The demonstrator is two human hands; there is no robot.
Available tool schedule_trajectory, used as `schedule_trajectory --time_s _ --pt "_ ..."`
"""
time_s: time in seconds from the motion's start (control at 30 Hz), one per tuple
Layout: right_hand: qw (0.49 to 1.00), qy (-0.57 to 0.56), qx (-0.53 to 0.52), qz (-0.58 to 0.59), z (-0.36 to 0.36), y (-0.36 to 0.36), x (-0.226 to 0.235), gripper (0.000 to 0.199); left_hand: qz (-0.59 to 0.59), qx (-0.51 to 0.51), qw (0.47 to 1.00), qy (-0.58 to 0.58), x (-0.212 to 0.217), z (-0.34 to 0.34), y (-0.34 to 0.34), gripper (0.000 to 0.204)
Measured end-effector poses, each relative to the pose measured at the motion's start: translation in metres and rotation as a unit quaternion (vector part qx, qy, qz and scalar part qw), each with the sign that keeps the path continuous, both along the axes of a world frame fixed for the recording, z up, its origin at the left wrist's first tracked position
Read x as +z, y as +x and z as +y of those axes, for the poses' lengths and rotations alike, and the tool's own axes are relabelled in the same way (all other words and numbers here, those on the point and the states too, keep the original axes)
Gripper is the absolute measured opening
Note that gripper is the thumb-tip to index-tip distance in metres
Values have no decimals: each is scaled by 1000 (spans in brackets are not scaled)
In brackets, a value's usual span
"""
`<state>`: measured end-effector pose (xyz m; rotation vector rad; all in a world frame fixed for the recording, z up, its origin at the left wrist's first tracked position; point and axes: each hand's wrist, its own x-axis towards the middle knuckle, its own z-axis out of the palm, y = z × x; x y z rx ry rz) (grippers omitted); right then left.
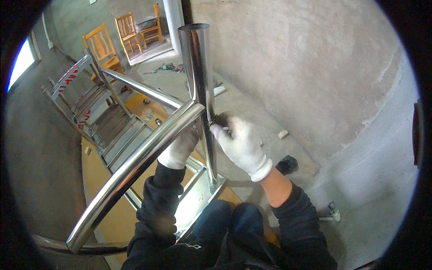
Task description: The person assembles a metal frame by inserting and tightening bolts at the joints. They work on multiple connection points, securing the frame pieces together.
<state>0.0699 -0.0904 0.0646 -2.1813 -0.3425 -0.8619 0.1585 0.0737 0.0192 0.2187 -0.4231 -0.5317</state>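
A polished metal frame of round tubes rises before me, with an upright tube [198, 63] open at its top. A thick slanting tube [139, 166] and a thinner crossbar [139, 87] meet it. My left hand [175, 148], in a white knit glove, is behind the slanting tube near the joint; its fingers are hidden. On the right side of the upright, just below the joint, my right hand [240, 144], gloved too, is closed with thumb and forefinger together. Something small and dark is at those fingertips, too blurred to name.
The frame's foot stands on a pale panel with a metal rim [193, 207], over a yellowish board [101, 189]. A metal-framed chair [101, 117] is at the left, wooden chairs [127, 29] farther back. A wall pipe fitting [334, 211] sticks out at the lower right.
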Motion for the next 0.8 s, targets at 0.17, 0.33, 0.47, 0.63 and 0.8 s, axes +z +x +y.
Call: schedule_trajectory --time_s 0.17,0.33,0.47,0.63,0.8 --pt "993 94 42 49 4 2 1 18 -51 75 994 62 -5 -6 -2 23" --pt "852 389 142 318 6 -14 36 19 -16 181 973 145 -37 -2 21 31" --pt "866 393 177 255 -20 -19 10 22 -73 150 964 205 -6 -12 -10 33" --pt "883 377 175 217 -34 -22 3 26 -199 190 906 320 -18 -10 -4 54" --pt "959 218 104 149 -29 -28 8 20 -202 286 858 375 -4 -20 -37 51"
